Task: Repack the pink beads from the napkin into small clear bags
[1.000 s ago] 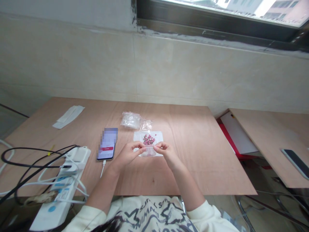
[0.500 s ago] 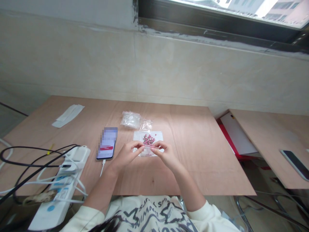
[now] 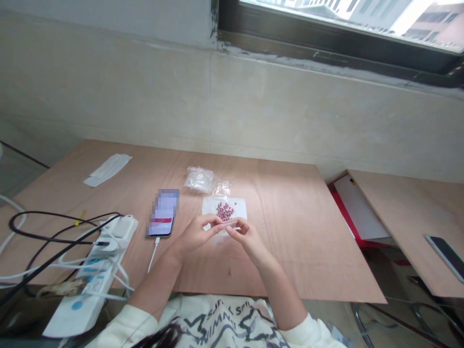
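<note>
1. Inward along the edge of the clear bag (image 3: pixel 219 236), the right hand (image 3: pixel 252 240) has moved: in the earliest head frame its fingertips sat at the far end, well apart from the left hand's; now its thumb is near them.
2. The left hand (image 3: pixel 197 232) is pinched on the bag's other end, much as before. The right thumb and forefinger are also clamped on the bag, at its pinkish strip.
3. The bag is held over the near part of the white sheet (image 3: pixel 241 209); whether anything is inside it I cannot tell.
4. Pink beads (image 3: pixel 225 211) lie heaped on the sheet, one slightly apart to the right, unchanged from earlier.
5. Behind the sheet lies a small clear packet (image 3: pixel 222 188), and just left of that a larger clear packet (image 3: pixel 200 180); their contents are too glary to make out.
6. A phone (image 3: pixel 164 212) lies left of the sheet, and a power strip (image 3: pixel 98 275) full of cables stands farther left.
</note>
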`<state>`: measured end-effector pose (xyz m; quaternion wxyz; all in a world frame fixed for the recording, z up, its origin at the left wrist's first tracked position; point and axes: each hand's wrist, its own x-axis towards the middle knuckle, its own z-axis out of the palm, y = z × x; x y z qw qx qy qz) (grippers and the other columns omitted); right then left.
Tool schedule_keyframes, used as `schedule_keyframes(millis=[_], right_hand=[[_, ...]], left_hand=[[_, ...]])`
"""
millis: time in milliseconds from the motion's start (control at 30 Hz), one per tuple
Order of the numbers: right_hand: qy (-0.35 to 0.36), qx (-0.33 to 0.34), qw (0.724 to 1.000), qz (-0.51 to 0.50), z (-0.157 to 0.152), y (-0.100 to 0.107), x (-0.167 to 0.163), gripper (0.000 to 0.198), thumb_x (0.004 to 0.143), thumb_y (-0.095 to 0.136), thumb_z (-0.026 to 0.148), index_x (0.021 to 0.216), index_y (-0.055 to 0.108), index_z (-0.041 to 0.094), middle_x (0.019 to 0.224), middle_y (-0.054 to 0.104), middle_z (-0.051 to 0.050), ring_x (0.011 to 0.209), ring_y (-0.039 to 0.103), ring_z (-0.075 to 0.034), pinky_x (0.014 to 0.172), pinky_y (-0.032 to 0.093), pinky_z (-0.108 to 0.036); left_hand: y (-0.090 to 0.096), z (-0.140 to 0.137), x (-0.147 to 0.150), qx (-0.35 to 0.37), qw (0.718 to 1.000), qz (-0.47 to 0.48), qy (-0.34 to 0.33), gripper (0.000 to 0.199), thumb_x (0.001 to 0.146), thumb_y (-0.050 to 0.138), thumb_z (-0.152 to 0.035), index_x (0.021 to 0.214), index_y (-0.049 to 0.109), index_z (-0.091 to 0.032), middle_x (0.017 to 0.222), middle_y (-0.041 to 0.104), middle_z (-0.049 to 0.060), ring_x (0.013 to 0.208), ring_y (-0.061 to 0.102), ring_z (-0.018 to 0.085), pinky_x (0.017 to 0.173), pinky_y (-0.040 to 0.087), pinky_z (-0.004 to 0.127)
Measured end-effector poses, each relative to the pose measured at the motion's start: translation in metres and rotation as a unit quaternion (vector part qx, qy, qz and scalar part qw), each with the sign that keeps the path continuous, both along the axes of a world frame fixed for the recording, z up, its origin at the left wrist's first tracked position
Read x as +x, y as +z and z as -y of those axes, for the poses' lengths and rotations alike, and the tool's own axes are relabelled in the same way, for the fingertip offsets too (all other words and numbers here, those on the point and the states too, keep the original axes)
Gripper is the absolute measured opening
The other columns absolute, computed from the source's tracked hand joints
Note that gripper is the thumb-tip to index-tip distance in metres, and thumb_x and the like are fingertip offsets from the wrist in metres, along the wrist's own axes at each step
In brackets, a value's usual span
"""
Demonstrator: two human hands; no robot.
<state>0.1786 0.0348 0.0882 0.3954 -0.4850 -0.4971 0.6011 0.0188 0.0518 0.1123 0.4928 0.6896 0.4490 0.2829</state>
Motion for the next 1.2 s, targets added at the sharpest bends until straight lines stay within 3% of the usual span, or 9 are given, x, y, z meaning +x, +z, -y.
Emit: schedule_keyframes(millis=[100,233,300,433,533,600,767,967,1200], right_hand=[[-0.043,-0.035,0.998,-0.04,0.006,-0.015,0.014,0.027,0.065,0.059,0.044,0.063,0.053,0.017,0.062,0.054,0.0,0.06,0.05,-0.013,0.06,0.039,-0.026],[-0.271,-0.046,0.959,0.073,-0.004,-0.044,0.064,0.034,0.066,0.05,0.053,0.064,0.049,0.019,0.055,0.049,0.0,0.051,0.045,-0.015,0.052,0.036,-0.028],[-0.367,-0.038,0.895,0.249,-0.014,-0.056,0.096,0.034,0.071,0.043,0.051,0.066,0.05,0.018,0.059,0.052,-0.005,0.06,0.048,-0.02,0.057,0.037,-0.033],[-0.445,-0.056,0.675,0.585,-0.03,-0.067,0.142,0.031,0.072,0.045,0.034,0.091,0.052,0.011,0.097,0.052,-0.024,0.094,0.041,-0.035,0.073,0.031,-0.046],[-0.482,-0.051,0.609,0.627,-0.042,-0.06,0.141,0.039,0.07,0.047,0.026,0.104,0.046,0.007,0.11,0.042,-0.028,0.1,0.036,-0.037,0.075,0.029,-0.047],[-0.461,-0.022,0.645,0.609,-0.054,-0.051,0.12,0.035,0.071,0.046,0.024,0.102,0.048,0.008,0.107,0.045,-0.025,0.099,0.036,-0.035,0.075,0.029,-0.045],[-0.209,0.083,0.835,0.501,-0.102,-0.042,0.022,0.029,0.076,0.043,0.031,0.092,0.054,0.009,0.094,0.053,-0.02,0.093,0.042,-0.031,0.078,0.029,-0.041],[-0.204,0.014,0.868,0.452,-0.142,-0.06,-0.053,0.022,0.063,0.057,0.014,0.085,0.056,0.012,0.091,0.056,-0.02,0.093,0.044,-0.031,0.074,0.032,-0.04],[-0.218,0.099,0.919,0.314,-0.126,-0.031,-0.024,0.012,0.073,0.045,0.022,0.072,0.055,0.017,0.081,0.057,-0.009,0.08,0.049,-0.02,0.073,0.036,-0.033]], left_hand=[[-0.001,0.001,0.002,-0.034,0.999,0.006,0.015,0.025,0.078,0.046,-0.036,0.087,0.058,-0.017,0.088,0.06,0.004,0.083,0.054,0.016,0.071,0.041,0.025],[-0.006,0.001,-0.001,-0.062,0.997,0.002,0.052,0.031,0.081,0.039,-0.039,0.102,0.052,-0.019,0.105,0.056,0.006,0.094,0.052,0.018,0.075,0.041,0.027],[-0.011,0.0,-0.006,-0.058,0.996,0.003,0.061,0.031,0.081,0.038,-0.039,0.099,0.053,-0.019,0.1,0.058,0.006,0.093,0.053,0.018,0.076,0.041,0.028],[-0.026,-0.001,-0.019,-0.053,0.995,0.0,0.082,0.031,0.08,0.04,-0.04,0.097,0.054,-0.019,0.095,0.06,0.005,0.087,0.054,0.018,0.072,0.042,0.028],[-0.035,-0.002,-0.026,-0.055,0.994,-0.01,0.097,0.032,0.08,0.04,-0.041,0.097,0.054,-0.018,0.092,0.06,0.005,0.083,0.055,0.017,0.071,0.041,0.028],[-0.038,-0.004,-0.029,-0.054,0.992,-0.013,0.109,0.032,0.079,0.04,-0.041,0.097,0.054,-0.017,0.091,0.061,0.005,0.082,0.055,0.017,0.072,0.041,0.028],[-0.041,-0.008,-0.029,-0.049,0.992,-0.008,0.114,0.031,0.079,0.041,-0.04,0.095,0.055,-0.017,0.089,0.061,0.005,0.08,0.055,0.016,0.069,0.042,0.026],[-0.044,-0.008,-0.033,-0.061,0.993,-0.015,0.101,0.028,0.08,0.041,-0.038,0.094,0.055,-0.018,0.088,0.062,0.004,0.08,0.056,0.016,0.069,0.043,0.026],[-0.034,-0.012,-0.044,-0.049,0.99,-0.013,0.13,0.024,0.079,0.043,-0.033,0.094,0.053,-0.017,0.091,0.061,0.005,0.088,0.056,0.017,0.077,0.043,0.029]])
